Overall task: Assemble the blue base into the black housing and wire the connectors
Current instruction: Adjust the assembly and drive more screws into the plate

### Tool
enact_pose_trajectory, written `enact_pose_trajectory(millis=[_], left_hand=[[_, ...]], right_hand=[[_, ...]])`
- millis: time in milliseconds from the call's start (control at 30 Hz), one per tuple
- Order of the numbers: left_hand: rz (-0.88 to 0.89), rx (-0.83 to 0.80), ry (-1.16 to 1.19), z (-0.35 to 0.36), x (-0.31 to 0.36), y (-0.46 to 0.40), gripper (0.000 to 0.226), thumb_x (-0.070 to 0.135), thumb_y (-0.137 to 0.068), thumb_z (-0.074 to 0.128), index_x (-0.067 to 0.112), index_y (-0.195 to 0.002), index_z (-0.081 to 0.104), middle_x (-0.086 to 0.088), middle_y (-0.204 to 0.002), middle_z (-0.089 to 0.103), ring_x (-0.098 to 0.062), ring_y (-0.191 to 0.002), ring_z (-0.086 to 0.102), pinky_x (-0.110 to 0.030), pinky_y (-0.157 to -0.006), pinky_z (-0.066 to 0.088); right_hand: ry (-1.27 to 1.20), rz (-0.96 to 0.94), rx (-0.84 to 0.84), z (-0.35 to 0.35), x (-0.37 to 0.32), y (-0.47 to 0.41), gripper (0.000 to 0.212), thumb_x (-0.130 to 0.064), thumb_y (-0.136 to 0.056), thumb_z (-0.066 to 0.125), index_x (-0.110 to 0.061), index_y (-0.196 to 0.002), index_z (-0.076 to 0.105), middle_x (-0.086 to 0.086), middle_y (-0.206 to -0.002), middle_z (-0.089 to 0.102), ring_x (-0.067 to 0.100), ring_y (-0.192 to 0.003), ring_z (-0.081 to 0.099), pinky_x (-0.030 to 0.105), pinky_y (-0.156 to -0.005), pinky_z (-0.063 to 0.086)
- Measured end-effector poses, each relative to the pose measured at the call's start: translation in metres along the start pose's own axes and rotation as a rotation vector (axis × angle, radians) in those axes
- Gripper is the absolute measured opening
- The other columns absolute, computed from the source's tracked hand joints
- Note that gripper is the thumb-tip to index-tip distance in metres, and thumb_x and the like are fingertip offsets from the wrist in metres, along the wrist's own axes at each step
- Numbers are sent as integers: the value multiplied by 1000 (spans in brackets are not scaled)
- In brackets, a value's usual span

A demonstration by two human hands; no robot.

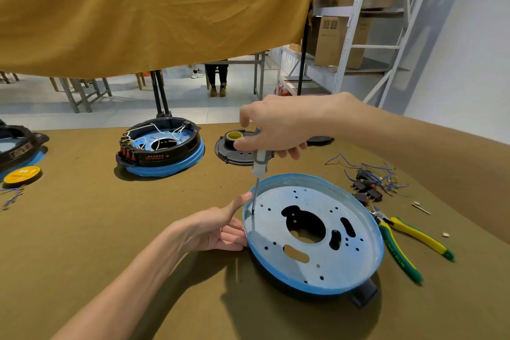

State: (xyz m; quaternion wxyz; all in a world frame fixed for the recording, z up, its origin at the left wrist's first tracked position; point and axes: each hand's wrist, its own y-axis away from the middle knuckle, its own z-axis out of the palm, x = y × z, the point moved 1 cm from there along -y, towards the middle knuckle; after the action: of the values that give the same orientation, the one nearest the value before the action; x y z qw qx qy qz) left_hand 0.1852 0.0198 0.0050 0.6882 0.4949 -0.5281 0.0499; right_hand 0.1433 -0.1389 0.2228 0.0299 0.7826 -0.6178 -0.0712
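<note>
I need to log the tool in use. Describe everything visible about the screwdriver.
The screwdriver stands nearly upright, leaning slightly. It has a clear, pale plastic-looking handle and a thin metal shaft. The right hand grips the handle from above. The tip sits at a small hole near the left edge of the blue base, close to the left hand steadying the rim.

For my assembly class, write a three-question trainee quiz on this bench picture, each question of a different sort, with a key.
1. True or false: the left hand holds the screwdriver.
2. Multiple choice: the screwdriver's tip rests on A) the blue base, B) the pliers, C) the roll of yellow tape.
3. Fill in: the pliers lie to the ____ of the blue base.

Key
1. False: the right hand grips it; the left hand steadies the base's rim.
2. A, at a hole near the left rim.
3. Right.
</note>
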Motion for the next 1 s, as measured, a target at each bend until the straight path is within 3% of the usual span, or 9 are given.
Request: enact_pose_trajectory(millis=[100,267,367,467,533,633,767,900,1000], left_hand=[[-5,-9,-7,1,1,1,110,87,-54,69,0,-122,66,-15,-108,78,-22,-100,77,-35,-91,61],[6,-4,6,1,0,0,110,87,-55,69,-1,-121,68,-14,-102,79,-19,-87,77,-38,-95,60],[-2,1,-4,0,-1,-2,113,89,-50,69,1,-120,68,-15,-106,78,-22,-96,77,-36,-93,61],[2,4,-10,-2,-2,-5,115,91,-49,70,1,-119,68,-15,-107,78,-21,-98,77,-36,-91,61],[2,-2,-9,-3,-2,-5,120,94,-44,73,1,-119,69,-15,-107,78,-21,-96,77,-35,-90,62],[2,-4,-9,-3,-3,-6,126,93,-33,77,1,-119,69,-15,-108,78,-22,-99,77,-35,-89,62],[4,-9,-25,-3,-2,-6,125,93,-35,76,1,-120,67,-14,-108,78,-23,-101,77,-34,-87,62],[1,-6,-34,-2,-2,-4,129,93,-29,77,2,-120,68,-14,-108,78,-22,-100,77,-33,-84,63],[5,-6,-35,-2,-2,-4,131,92,-27,78,2,-120,67,-15,-108,78,-23,-101,77,-33,-84,62]], right_hand=[[-110,-69,-49,-2,-1,1,57,-33,-95,66,-31,-142,32,2,-76,75,16,-52,70,25,-43,53],[-31,-46,16,2,-1,1,51,-47,-100,58,-20,-138,37,2,-70,71,14,-45,68,24,-40,51],[-118,-64,-64,-4,1,5,55,-28,-95,68,-26,-139,35,2,-78,73,16,-50,70,24,-44,52],[4,-8,-15,-1,-1,6,45,-44,-102,55,-9,-130,48,3,-61,73,19,-45,69,21,-39,48],[-8,-7,-25,0,0,7,49,-47,-99,59,-15,-133,44,0,-60,72,13,-43,66,21,-41,49],[-113,-55,-63,-4,1,11,51,-27,-95,70,-23,-133,37,3,-70,72,10,-45,66,22,-44,52],[-13,-33,21,2,0,9,43,-49,-100,57,-16,-124,46,3,-67,73,14,-44,67,22,-41,50],[-67,-70,-14,-3,3,10,37,-31,-97,65,-22,-127,44,1,-66,72,7,-43,63,21,-43,50],[25,-11,14,2,2,10,40,-48,-102,52,-12,-120,53,2,-59,72,14,-42,66,20,-39,47]])
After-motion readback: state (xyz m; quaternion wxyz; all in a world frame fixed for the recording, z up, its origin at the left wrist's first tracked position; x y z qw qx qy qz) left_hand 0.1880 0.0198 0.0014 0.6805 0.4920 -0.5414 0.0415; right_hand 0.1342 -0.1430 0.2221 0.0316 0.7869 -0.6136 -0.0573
